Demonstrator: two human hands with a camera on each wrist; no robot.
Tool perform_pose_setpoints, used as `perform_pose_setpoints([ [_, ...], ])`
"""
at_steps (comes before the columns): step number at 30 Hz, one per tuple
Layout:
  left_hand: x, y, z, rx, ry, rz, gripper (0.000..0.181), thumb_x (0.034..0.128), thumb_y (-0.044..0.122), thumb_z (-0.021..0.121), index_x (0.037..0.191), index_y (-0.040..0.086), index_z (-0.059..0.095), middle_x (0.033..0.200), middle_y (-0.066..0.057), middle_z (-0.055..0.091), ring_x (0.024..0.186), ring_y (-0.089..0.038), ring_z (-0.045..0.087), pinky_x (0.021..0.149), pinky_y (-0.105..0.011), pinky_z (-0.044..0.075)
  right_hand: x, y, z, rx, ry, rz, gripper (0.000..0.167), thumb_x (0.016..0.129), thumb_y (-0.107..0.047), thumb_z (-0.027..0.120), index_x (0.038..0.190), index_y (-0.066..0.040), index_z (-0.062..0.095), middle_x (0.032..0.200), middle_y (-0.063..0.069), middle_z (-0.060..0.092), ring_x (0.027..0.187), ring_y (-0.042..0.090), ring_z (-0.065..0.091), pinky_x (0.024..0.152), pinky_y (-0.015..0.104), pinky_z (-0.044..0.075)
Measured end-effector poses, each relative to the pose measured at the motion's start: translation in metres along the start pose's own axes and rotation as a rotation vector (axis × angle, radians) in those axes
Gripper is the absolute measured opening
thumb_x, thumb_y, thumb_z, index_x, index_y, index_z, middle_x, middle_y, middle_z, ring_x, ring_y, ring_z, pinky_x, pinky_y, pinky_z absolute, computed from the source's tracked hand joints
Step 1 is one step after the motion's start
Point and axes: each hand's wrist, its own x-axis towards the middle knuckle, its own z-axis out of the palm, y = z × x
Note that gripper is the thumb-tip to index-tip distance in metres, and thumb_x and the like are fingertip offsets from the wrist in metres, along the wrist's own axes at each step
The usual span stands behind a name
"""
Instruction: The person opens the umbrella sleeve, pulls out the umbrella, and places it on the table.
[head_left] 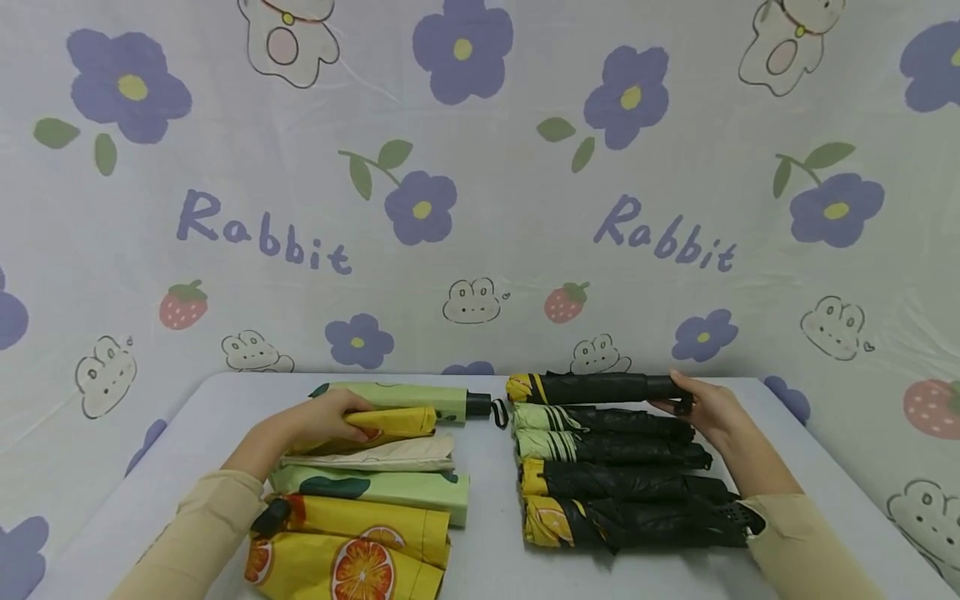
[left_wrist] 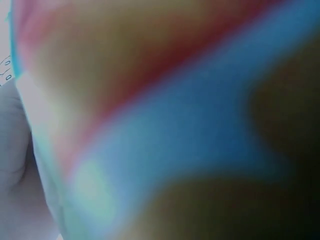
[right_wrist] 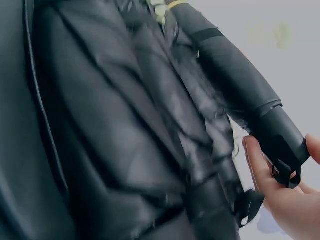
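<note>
At the left, my left hand (head_left: 327,417) pinches a yellow fabric umbrella sleeve (head_left: 401,422) from above. Just behind it lies an umbrella in a green sleeve (head_left: 420,399), its black handle and strap pointing right. My right hand (head_left: 711,410) grips the black handle (head_left: 663,387) of the rearmost folded umbrella (head_left: 592,387), black with a yellow end. The right wrist view shows that handle (right_wrist: 285,132) between thumb and fingers, with its strap loop hanging down. The left wrist view is mostly blurred; part of a hand (left_wrist: 12,135) shows at its left edge.
In front of my left hand lie a cream sleeve (head_left: 390,455), a green one (head_left: 405,492) and yellow orange-print ones (head_left: 405,567). Several black folded umbrellas (head_left: 637,481) with green or yellow ends lie in a row on the right of the white table (head_left: 491,550). A printed curtain (head_left: 480,250) hangs behind.
</note>
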Motion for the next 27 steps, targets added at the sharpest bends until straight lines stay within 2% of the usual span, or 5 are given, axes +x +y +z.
perform_pose_setpoints([
  [9,0.000,0.000,0.002,0.022,0.013,-0.001,0.017,0.0907,0.014,0.069,0.108,0.015,0.070,0.100,0.001,0.069,0.087,-0.010,0.059,0.076,-0.028,0.050,0.003,0.009,-0.017,-0.186,-0.046,-0.032,0.074,0.101,-0.023,0.052,0.152,0.009,0.009,0.157,0.028,0.012,0.087,0.000,0.068,0.097,0.030,0.053],
  [11,0.000,0.000,0.003,0.017,0.010,-0.002,0.016,0.0908,0.014,0.069,0.107,0.015,0.070,0.099,0.001,0.069,0.087,-0.010,0.059,0.076,-0.028,0.050,0.004,0.011,-0.018,-0.246,-0.030,-0.045,0.071,0.102,-0.025,0.051,0.151,0.009,0.014,0.149,0.027,0.031,0.087,-0.002,0.066,0.095,0.026,0.054],
  [18,0.003,-0.001,0.006,0.006,0.001,0.002,0.012,0.0914,0.014,0.068,0.104,0.015,0.070,0.096,0.002,0.068,0.084,-0.011,0.058,0.074,-0.028,0.050,0.008,0.015,-0.019,-0.423,0.037,-0.086,0.065,0.102,-0.023,0.051,0.148,0.013,0.023,0.098,-0.013,0.057,0.080,-0.005,0.063,0.089,0.024,0.054],
  [23,0.004,-0.003,0.007,0.014,0.006,-0.002,0.010,0.0913,0.014,0.068,0.101,0.016,0.070,0.094,0.003,0.066,0.084,-0.012,0.056,0.075,-0.029,0.049,0.011,0.018,-0.021,-0.481,0.029,-0.016,0.064,0.101,-0.018,0.051,0.149,0.011,0.022,0.142,0.025,0.045,0.118,0.019,0.058,0.116,0.043,0.035],
  [27,0.002,-0.005,0.005,0.012,0.008,-0.008,0.010,0.0913,0.015,0.068,0.101,0.016,0.070,0.094,0.003,0.066,0.084,-0.014,0.057,0.076,-0.031,0.049,0.011,0.020,-0.023,-0.481,-0.006,0.040,0.062,0.101,-0.012,0.046,0.151,0.011,0.016,0.159,0.032,0.002,0.147,0.043,0.015,0.122,0.053,0.015],
])
